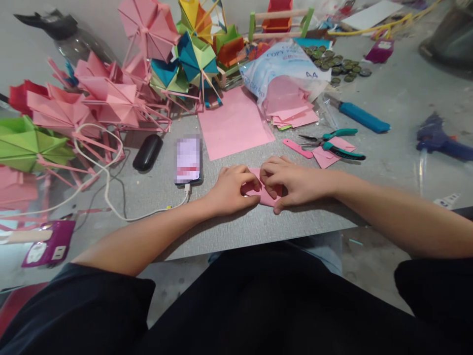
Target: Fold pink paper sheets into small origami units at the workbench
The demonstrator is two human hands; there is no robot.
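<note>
A small folded piece of pink paper (266, 197) lies near the table's front edge, partly hidden under both hands. My left hand (234, 190) has its curled fingers and thumb closed on the paper's left side. On the right side, my right hand (284, 182) grips the same paper with bent fingers, its thumb at the lower edge. Just beyond the hands a large pink sheet (234, 123) lies flat. To the right are pliers with teal handles (342, 143), a pink-handled tool (296, 148) and small pink paper pieces (325, 158).
A phone (187, 160) with a white cable and a black case (148, 153) lie left of the hands. Folded paper models (121, 98) crowd the back left. A plastic bag (284, 69), a blue cutter (364, 117) and a glue gun (443, 140) are farther right.
</note>
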